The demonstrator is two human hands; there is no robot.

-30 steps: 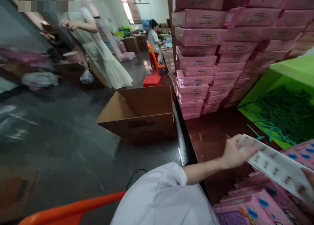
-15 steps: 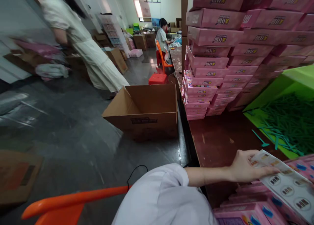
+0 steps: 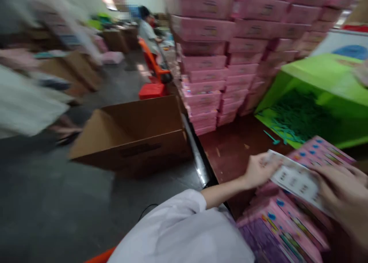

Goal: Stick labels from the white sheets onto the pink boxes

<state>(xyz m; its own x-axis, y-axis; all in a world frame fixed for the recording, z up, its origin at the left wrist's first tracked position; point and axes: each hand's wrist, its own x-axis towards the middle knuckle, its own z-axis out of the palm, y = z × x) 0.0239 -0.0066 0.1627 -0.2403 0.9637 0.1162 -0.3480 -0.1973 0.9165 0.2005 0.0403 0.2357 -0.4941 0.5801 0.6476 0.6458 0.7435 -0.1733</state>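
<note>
A white sheet of round stickers (image 3: pixel 293 182) with dark print lies slantwise between my hands. My left hand (image 3: pixel 258 170) pinches its far left end, thumb on top. At the sheet's right end is my right hand (image 3: pixel 342 188), blurred by motion, its fingers closed over that edge. Below the sheet, pink printed boxes (image 3: pixel 299 224) are piled, one with a purple front. Another pink box (image 3: pixel 322 150) lies just behind the sheet.
Tall stacks of pink boxes (image 3: pixel 207 67) line the brown table (image 3: pixel 230 152). A green bin (image 3: pixel 322 69) holds many green plastic pieces (image 3: pixel 304 113). An open carton (image 3: pixel 138 144) stands on the floor at left. One person (image 3: pixel 148 29) sits farther back; another person's skirt (image 3: pixel 25 102) shows at left.
My view has swung to the right, bringing my right hand into sight on the sticker sheet. My left hand still holds the sheet. The person at left is now mostly out of frame.
</note>
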